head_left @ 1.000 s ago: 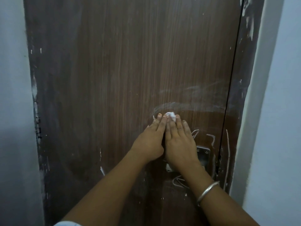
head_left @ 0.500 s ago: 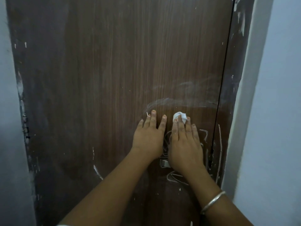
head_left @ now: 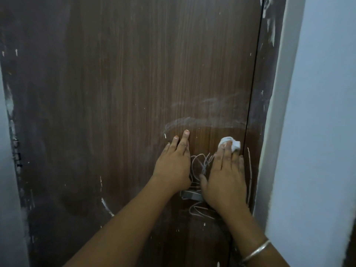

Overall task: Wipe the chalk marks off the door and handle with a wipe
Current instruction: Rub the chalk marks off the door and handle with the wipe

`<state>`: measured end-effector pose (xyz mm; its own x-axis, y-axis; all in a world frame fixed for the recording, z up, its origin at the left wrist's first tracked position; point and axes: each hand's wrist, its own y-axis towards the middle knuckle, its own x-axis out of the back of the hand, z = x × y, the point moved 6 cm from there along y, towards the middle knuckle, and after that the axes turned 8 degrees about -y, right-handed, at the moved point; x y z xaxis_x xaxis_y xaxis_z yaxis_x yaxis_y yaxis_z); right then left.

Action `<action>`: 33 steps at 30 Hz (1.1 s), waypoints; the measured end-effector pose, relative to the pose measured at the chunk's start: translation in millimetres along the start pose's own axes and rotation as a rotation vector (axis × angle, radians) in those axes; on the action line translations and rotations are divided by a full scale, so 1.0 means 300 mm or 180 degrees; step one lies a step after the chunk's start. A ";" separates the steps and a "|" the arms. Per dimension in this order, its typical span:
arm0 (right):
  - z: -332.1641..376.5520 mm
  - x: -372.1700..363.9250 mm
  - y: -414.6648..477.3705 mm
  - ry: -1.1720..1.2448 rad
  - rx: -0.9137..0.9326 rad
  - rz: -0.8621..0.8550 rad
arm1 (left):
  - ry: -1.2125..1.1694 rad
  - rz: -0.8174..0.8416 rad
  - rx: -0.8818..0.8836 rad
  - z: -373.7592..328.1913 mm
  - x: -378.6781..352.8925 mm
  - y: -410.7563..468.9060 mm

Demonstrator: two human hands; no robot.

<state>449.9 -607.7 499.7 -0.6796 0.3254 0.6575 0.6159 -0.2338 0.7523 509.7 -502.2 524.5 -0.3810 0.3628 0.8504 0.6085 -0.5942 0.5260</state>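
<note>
A crumpled white wipe (head_left: 230, 143) is pressed against the brown door (head_left: 134, 93) under the straight fingers of the right hand (head_left: 225, 180), near the door's right edge. The left hand (head_left: 173, 166) is laid flat on the wood, fingers stretched, nothing held. Chalk marks (head_left: 202, 164) are seen between the hands, the metal handle (head_left: 189, 195) just below.
</note>
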 end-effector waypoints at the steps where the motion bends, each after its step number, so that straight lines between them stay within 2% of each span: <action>1: 0.003 0.000 0.002 0.0036 0.0082 -0.0005 | -0.0033 0.0016 -0.0004 -0.003 0.001 0.000; 7: -0.060 0.030 0.007 0.0085 -0.0360 -0.0102 | -0.0114 0.0108 -0.0035 -0.002 0.009 -0.001; 11: -0.034 0.034 0.013 -0.0038 -0.0191 -0.0162 | -0.0122 0.0124 -0.0008 -0.007 0.008 0.000; 17: -0.107 0.040 -0.002 -0.0023 -0.0811 -0.0058 | -0.0107 0.0172 0.0001 -0.006 0.003 -0.003; 22: -0.094 0.035 -0.002 0.0018 -0.0774 -0.0009 | -0.0087 0.0200 0.0007 -0.008 0.005 0.000; 29: -0.082 0.010 -0.054 0.0365 -0.1101 0.0101 | -0.0100 0.0261 0.0007 -0.008 0.009 -0.002; 33: -0.067 0.015 -0.024 0.0476 -0.1069 -0.0053 | -0.0141 0.0277 0.0009 -0.007 0.007 -0.004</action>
<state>434.3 -622.8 497.9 -0.7543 0.2001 0.6252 0.4560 -0.5254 0.7183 506.7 -502.1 525.6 -0.2954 0.3413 0.8923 0.6399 -0.6229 0.4501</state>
